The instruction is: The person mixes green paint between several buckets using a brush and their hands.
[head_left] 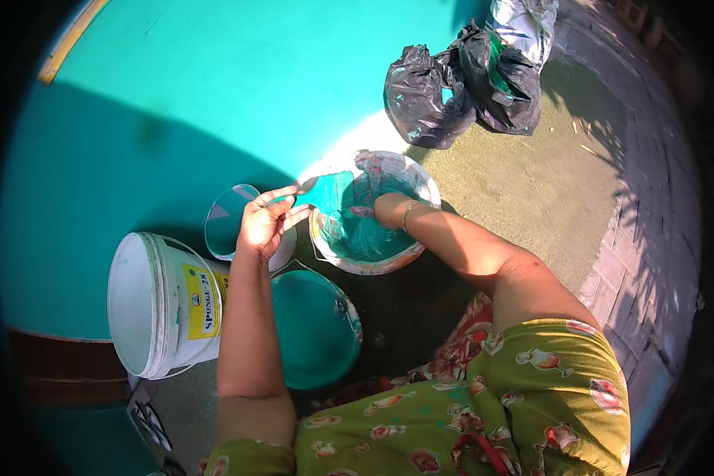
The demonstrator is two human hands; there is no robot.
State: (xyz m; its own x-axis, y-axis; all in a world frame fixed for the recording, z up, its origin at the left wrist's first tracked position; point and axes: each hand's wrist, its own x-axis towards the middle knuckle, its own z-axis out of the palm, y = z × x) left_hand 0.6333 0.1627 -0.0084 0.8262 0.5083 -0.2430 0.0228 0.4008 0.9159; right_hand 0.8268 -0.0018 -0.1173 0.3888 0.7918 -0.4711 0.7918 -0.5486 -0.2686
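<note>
My left hand [268, 220] pinches the narrow end of a flat, teal-coated tool [330, 193] at the left rim of a paint bucket [411, 260]. Whether that tool is a wide brush or a scraper, I cannot tell. Teal paint [365, 242] coats the bucket's inside and lies in it. My right hand [390, 209] reaches over the right rim and down into the bucket. Its fingers are mostly hidden, so any hold there does not show. A paint-smeared strip [370, 166] shows against the bucket's far inner wall.
A white bucket [139, 305] lies tipped at left, beside a smaller teal-smeared container [228, 222]. A round teal-covered lid or bucket top [313, 329] is nearer me. Black plastic bags [428, 99] and a white sack [523, 28] stand by the teal wall [214, 71]. Paving [635, 230] runs along the right.
</note>
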